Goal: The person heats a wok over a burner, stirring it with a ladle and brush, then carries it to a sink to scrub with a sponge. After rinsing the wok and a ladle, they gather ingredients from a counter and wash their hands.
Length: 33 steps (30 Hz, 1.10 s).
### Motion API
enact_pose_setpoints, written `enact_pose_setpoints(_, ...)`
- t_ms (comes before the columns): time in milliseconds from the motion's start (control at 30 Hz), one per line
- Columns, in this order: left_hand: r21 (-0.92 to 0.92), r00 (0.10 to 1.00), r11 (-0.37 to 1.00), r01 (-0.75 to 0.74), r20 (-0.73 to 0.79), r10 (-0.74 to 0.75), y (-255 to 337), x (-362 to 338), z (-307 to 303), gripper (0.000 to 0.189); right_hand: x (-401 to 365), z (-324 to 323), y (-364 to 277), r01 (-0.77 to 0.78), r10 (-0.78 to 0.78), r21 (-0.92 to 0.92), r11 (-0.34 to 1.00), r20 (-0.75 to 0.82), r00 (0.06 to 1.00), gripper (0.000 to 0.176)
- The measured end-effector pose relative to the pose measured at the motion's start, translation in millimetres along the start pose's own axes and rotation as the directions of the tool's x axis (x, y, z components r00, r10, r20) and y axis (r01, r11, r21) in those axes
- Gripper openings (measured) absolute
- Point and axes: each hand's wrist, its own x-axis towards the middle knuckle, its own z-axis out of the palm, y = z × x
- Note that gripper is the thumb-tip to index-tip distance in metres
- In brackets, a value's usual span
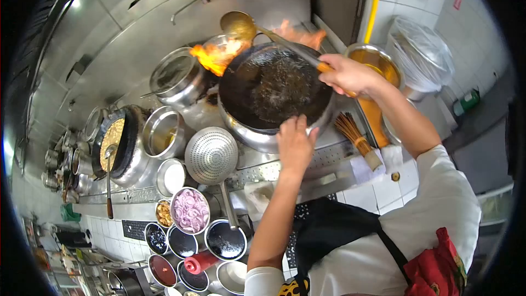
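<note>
A large black wok (241, 96) with dark, bubbling liquid sits over a burner, flames rising behind its rim. My right hand (350, 74) is closed round the wooden handle of a ladle (239, 25), whose bowl is above the wok's far left edge. At the wok's near rim is my left hand (296, 141), its fingers bent over the edge; what they grip, if anything, is partly hidden. Left of that hand, a perforated strainer (211, 155) rests across containers, its handle pointing toward me. A bundled bamboo brush (359, 141) lies right of the wok.
Steel pots (174, 77) stand left of the wok, with a second wok (131, 145) of food farther left. Bowls of sliced onions (190, 211) and sauces line the near left. At right are an oil pot (375, 63) and a plastic-covered bin (421, 57).
</note>
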Motion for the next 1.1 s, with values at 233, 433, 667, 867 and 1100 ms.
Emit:
enact_pose_setpoints(233,0.119,0.974,0.990,0.074,0.205,-0.097,-9,15,15,0.019,233,90,-82,0.166,-0.189,0.163,0.973,0.142,0.972,0.013)
enact_pose_setpoints(433,0.112,0.961,0.987,0.115,0.238,-0.140,-11,17,10,0.018,359,208,-112,0.011,-0.065,0.217,0.976,0.245,0.967,0.008)
enact_pose_setpoints(667,0.037,0.965,0.986,0.163,0.201,-0.167,-13,19,8,0.019,386,200,-153,-0.780,-0.346,0.614,-0.117,0.711,0.612,0.023)
enact_pose_setpoints(867,-0.021,0.964,0.985,0.174,0.206,-0.166,-13,17,4,0.018,323,159,-162,-0.777,-0.454,0.590,-0.220,0.643,0.617,0.016)
enact_pose_setpoints(1100,-0.551,0.883,0.750,0.365,-0.052,-0.467,-46,38,-35,0.033,199,105,-148,-0.766,-0.555,0.618,-0.176,0.581,0.596,0.011)
